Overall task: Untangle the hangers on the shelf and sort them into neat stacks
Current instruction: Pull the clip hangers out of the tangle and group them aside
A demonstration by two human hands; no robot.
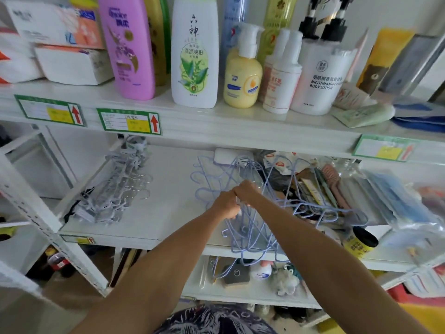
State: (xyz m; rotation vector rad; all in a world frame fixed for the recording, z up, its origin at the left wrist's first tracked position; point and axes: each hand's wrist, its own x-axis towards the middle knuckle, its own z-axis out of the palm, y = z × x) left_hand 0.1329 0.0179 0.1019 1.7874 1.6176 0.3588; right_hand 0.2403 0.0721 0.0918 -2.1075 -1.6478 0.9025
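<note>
Hangers [255, 227] lie tangled mid-shelf [168, 213] under our hands, left hand [225, 204] and right hand [246, 190] both closed on wires, so we judge untangling underway; next, free one for the stack [110, 198] at left.

Soft even daylight, wide-angle bowed edges, blurred right side

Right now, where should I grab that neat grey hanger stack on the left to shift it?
Probably grip the grey hanger stack across its middle bars, coming from the front shelf edge. Its hooks fan out rightward, and it lies diagonally with its near end toward you.
</note>
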